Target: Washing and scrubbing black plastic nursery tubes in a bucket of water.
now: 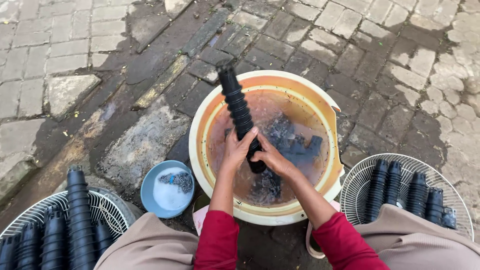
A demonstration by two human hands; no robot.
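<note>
Centre of frame, over the cream round plastic basin point(200, 125) of murky water: tall nested stack of small black plastic pots point(239, 107), tilted up-left. Left hand point(239, 146) and right hand point(270, 157) both clasp its lower end. Light, stiff, probably wet-slippery; best gripped low, around the ribbed rims.

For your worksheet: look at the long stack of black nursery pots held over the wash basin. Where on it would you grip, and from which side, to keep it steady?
Probably grip the stack of black pots near its lower end, just above the water, coming in from both sides as the left hand and right hand do. It leans up and away over the basin, so the low end carries the weight, and its ribbed rims offer finger holds.
</note>
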